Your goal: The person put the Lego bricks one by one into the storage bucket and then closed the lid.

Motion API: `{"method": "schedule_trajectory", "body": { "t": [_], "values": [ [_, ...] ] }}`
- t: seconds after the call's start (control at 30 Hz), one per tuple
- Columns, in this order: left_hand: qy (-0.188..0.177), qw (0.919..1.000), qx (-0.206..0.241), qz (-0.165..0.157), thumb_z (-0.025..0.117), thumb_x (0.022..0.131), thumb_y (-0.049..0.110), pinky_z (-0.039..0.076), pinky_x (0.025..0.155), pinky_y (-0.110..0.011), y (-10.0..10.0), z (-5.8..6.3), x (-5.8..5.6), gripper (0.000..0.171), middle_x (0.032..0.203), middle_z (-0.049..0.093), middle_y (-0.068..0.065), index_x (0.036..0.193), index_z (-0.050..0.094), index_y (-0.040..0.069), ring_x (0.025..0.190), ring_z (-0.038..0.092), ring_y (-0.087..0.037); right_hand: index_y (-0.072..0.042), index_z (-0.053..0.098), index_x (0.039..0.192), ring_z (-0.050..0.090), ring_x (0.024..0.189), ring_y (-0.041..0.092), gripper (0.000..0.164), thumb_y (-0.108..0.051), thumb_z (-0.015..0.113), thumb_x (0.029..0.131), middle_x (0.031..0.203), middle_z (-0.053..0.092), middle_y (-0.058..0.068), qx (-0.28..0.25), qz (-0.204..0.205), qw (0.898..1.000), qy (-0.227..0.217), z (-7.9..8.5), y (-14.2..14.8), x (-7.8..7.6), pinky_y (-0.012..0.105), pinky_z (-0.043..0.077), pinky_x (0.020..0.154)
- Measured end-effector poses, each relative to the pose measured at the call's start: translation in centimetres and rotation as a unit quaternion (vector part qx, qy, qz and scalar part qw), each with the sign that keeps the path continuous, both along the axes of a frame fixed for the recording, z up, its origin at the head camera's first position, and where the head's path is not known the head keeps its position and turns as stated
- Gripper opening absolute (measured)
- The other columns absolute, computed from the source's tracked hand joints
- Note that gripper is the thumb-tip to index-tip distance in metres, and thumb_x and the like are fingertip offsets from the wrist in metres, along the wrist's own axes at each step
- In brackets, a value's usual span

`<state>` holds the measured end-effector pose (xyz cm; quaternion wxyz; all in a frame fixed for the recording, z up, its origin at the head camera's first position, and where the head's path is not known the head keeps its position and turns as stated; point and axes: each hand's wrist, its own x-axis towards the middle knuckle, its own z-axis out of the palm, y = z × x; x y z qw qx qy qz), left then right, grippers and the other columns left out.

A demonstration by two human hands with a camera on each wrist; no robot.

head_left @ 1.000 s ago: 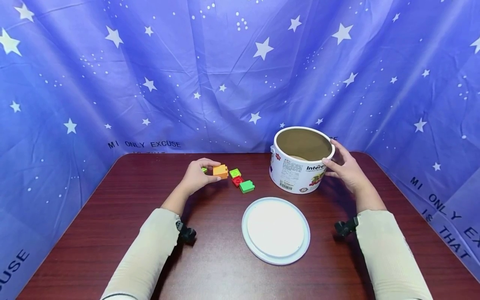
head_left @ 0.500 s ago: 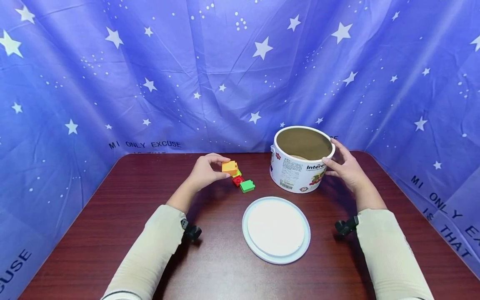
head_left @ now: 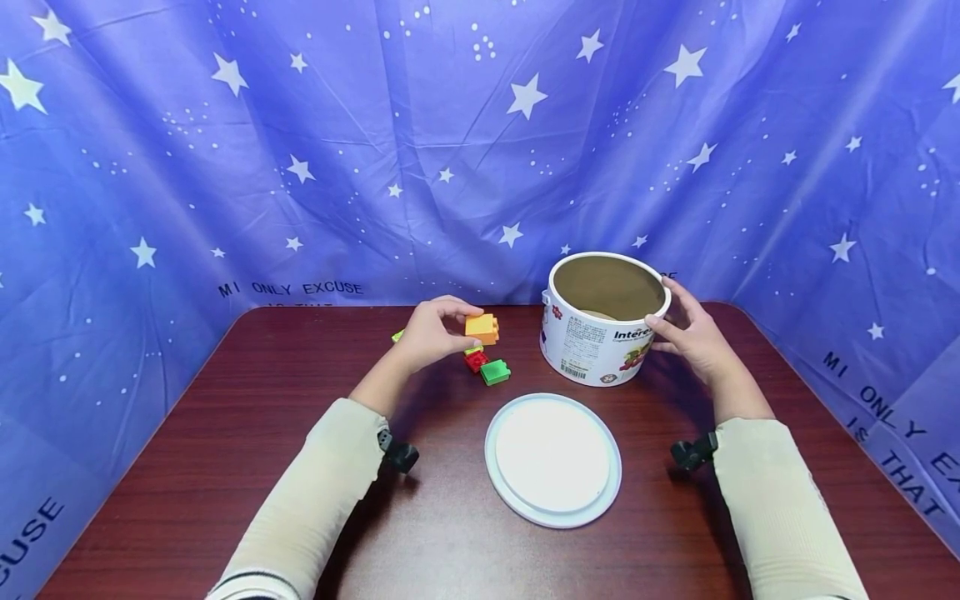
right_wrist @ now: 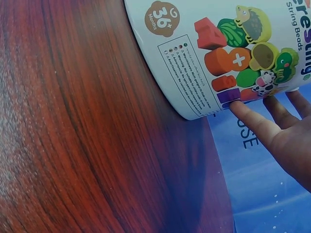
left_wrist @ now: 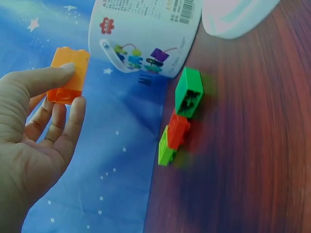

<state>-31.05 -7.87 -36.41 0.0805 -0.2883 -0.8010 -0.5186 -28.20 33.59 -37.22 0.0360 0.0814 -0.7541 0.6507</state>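
My left hand pinches an orange toy building block between thumb and fingers, raised over the table. In the left wrist view the block shows its studs at the top end. Just below it lie a green block, a red block and a lime block, grouped close together. Another lime piece is partly hidden behind the left hand. My right hand holds the right side of a white printed bucket, thumb at its rim and fingers along the wall.
A round white lid lies flat on the dark wooden table, in front of the bucket. The bucket's top is uncovered. A blue star-patterned curtain hangs behind the table and along both sides.
My left hand has carried the orange block rightward and slightly up, past the other blocks and closer to the bucket. My right hand and the bucket have stayed in place.
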Motion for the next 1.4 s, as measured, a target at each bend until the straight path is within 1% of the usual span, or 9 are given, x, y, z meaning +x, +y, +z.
{"method": "schedule_trajectory", "body": {
  "t": [0.1,0.3,0.43,0.63,0.9,1.07,1.2,1.27,1.4],
  "values": [
    [-0.004,0.9999,-0.002,-0.009,0.087,0.067,-0.001,0.057,0.071,-0.027,0.5,0.2,0.0,0.042,0.103,0.068,-0.008,0.107,0.075,0.002,0.089,0.058,-0.021,-0.022,0.012,0.158,0.043,0.116,0.014,0.079,-0.012,0.060,0.096,0.156,0.013,0.027,0.000,0.000,1.000,-0.001,0.1,-0.1,0.1,0.028,0.056,0.074],
    [0.012,0.9994,-0.028,-0.016,0.087,0.069,0.002,0.055,0.072,-0.026,1.8,0.7,-0.1,0.043,0.103,0.068,-0.006,0.109,0.074,0.004,0.090,0.058,-0.019,-0.022,0.012,0.158,0.042,0.117,0.015,0.079,-0.013,0.060,0.096,0.156,0.013,0.028,-0.001,0.001,1.000,-0.003,0.2,-0.2,0.2,0.028,0.056,0.075],
    [0.000,0.9992,-0.024,-0.031,0.086,0.069,0.000,0.057,0.070,-0.026,2.7,1.1,-0.2,0.043,0.104,0.066,-0.007,0.110,0.074,0.003,0.091,0.058,-0.020,-0.022,0.012,0.158,0.042,0.118,0.015,0.079,-0.013,0.060,0.096,0.156,0.012,0.028,-0.004,0.001,1.000,-0.003,0.2,-0.2,0.2,0.026,0.056,0.074],
    [-0.010,0.9988,-0.029,-0.039,0.086,0.070,0.003,0.057,0.072,-0.025,4.2,2.0,-0.1,0.042,0.101,0.065,-0.006,0.110,0.074,0.004,0.093,0.058,-0.025,-0.021,0.012,0.158,0.044,0.114,0.011,0.079,-0.013,0.061,0.096,0.156,0.012,0.028,-0.004,0.002,1.000,-0.002,0.2,-0.1,0.3,0.026,0.056,0.074],
    [0.011,0.9975,-0.058,-0.037,0.086,0.071,0.006,0.055,0.072,-0.024,5.6,3.1,-0.4,0.040,0.101,0.065,-0.003,0.110,0.075,0.007,0.090,0.056,-0.018,-0.020,0.012,0.158,0.046,0.109,0.007,0.079,-0.013,0.061,0.096,0.154,0.014,0.028,-0.003,0.002,1.000,0.001,0.2,-0.1,0.3,0.028,0.056,0.075],
    [0.022,0.9967,-0.065,-0.045,0.086,0.071,0.007,0.055,0.071,-0.023,6.5,3.8,-0.6,0.039,0.102,0.066,-0.003,0.108,0.075,0.007,0.090,0.057,-0.017,-0.020,0.012,0.158,0.046,0.109,0.007,0.079,-0.013,0.061,0.096,0.154,0.014,0.029,-0.003,0.002,1.000,0.002,0.2,-0.1,0.2,0.025,0.056,0.073],
    [0.026,0.9959,-0.074,-0.046,0.086,0.072,0.008,0.052,0.075,-0.022,7.1,4.4,-0.8,0.038,0.101,0.065,-0.001,0.109,0.076,0.009,0.091,0.056,-0.017,-0.021,0.012,0.158,0.045,0.110,0.008,0.079,-0.013,0.061,0.096,0.155,0.014,0.028,-0.001,0.001,1.000,0.002,0.2,-0.2,0.2,0.026,0.056,0.073],
    [0.027,0.9955,-0.078,-0.045,0.086,0.073,0.008,0.051,0.077,-0.024,7.5,4.6,-1.0,0.038,0.100,0.065,-0.001,0.109,0.075,0.009,0.092,0.056,-0.019,-0.021,0.012,0.158,0.045,0.110,0.008,0.079,-0.013,0.061,0.096,0.155,0.013,0.028,-0.001,0.002,1.000,0.003,0.2,-0.2,0.2,0.026,0.056,0.073],
    [0.014,0.9961,-0.069,-0.053,0.085,0.074,0.005,0.054,0.083,-0.030,8.3,5.0,-1.3,0.038,0.104,0.065,-0.004,0.111,0.074,0.006,0.097,0.059,-0.025,-0.020,0.011,0.158,0.045,0.110,0.008,0.079,-0.012,0.060,0.096,0.154,0.014,0.028,-0.003,0.002,1.000,0.004,0.1,-0.2,0.2,0.027,0.056,0.074]
  ]
}}
